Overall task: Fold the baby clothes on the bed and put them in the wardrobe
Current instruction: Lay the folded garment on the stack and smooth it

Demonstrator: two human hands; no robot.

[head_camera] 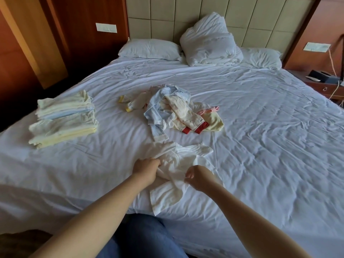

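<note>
Pinched mid-length by left hand point(147, 169) and right hand point(197, 178), the garment point(183, 159) is laid lengthwise, with its far end directed toward the pile point(167, 107).

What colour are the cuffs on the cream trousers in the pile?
Red cuffs, in the head view.

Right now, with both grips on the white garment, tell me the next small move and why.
Probably draw the grips apart to spread the white garment flat on the bed. The left grip and right grip both hold it, yet it lies bunched and creased, too crumpled to fold neatly. The pile behind can wait.
</note>
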